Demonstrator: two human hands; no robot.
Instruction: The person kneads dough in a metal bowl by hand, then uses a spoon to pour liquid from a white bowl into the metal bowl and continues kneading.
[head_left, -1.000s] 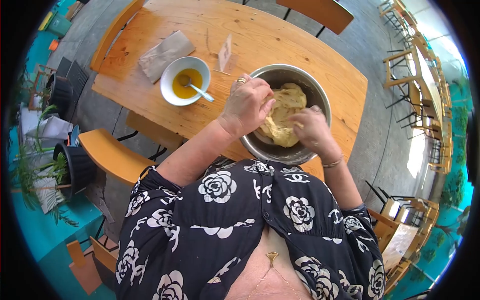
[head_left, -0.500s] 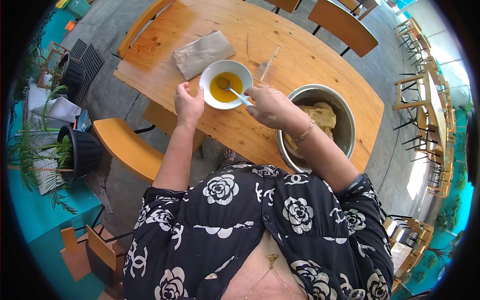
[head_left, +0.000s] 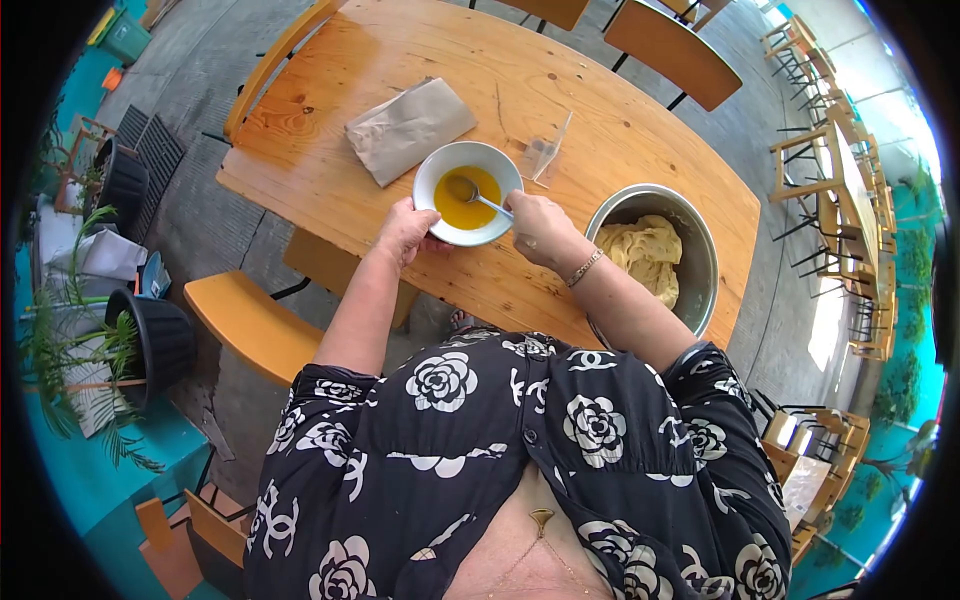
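Observation:
A white bowl (head_left: pixel 431 172) holds a yellow-orange liquid (head_left: pixel 462 212). My left hand (head_left: pixel 407 232) grips its near left rim, thumb on the edge and fingers underneath. A spoon (head_left: pixel 487 203) dips into the liquid, and my right hand (head_left: pixel 541 229) is closed around its handle at the right side of the bowl. Just right of that hand stands a large metal pot (head_left: pixel 706 262) with a lump of pale yellow dough (head_left: pixel 645 255) inside. My right forearm passes over the pot's near left side and hides part of it.
A folded brown paper bag (head_left: pixel 410 130) lies on the wooden table (head_left: pixel 560 90) behind the bowl. A small clear plastic packet (head_left: pixel 545 152) is right of it. An orange chair (head_left: pixel 255 325) stands at the near left, and another chair (head_left: pixel 672 52) is across the table.
My left hand has moved from beside the bowl to gripping its rim. The bowl sits slightly further right and nearer. My right hand still holds the spoon in the liquid.

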